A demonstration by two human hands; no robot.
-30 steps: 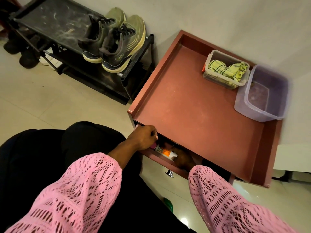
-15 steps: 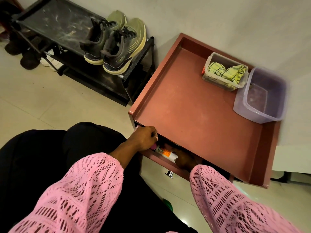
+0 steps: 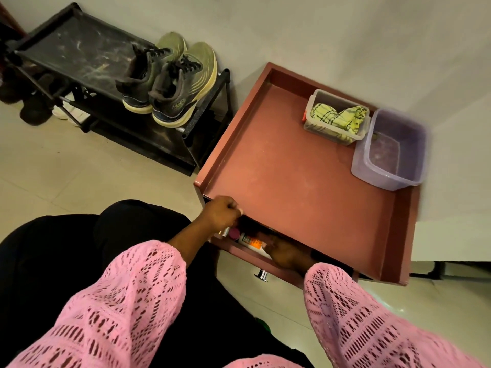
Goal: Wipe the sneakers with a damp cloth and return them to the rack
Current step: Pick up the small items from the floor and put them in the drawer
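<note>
A pair of olive-and-grey sneakers (image 3: 170, 83) stands at the right end of the black shoe rack's (image 3: 69, 57) top shelf. A yellow checked cloth (image 3: 338, 119) lies bunched in a clear box (image 3: 317, 128) at the back of the red-brown table (image 3: 292, 187), beside a purple tub (image 3: 390, 152) that seems to hold a little water. My left hand (image 3: 221, 216) is curled at the table's front left edge, above the open drawer (image 3: 239, 252). My right hand (image 3: 285, 254) reaches inside the drawer, fingertips by an orange-and-white tube (image 3: 251, 240); its grip is hidden.
Dark and white shoes (image 3: 39, 107) sit on the floor and lower shelf at the left. A chrome knob (image 3: 261, 274) sticks out of the drawer front. Small bottles (image 3: 233, 232) lie in the drawer. A pale wall runs behind the rack and table.
My right hand has crept a little leftward inside the drawer toward the tube. My left hand stays at the table's front edge. Sneakers, cloth and tub have not moved.
</note>
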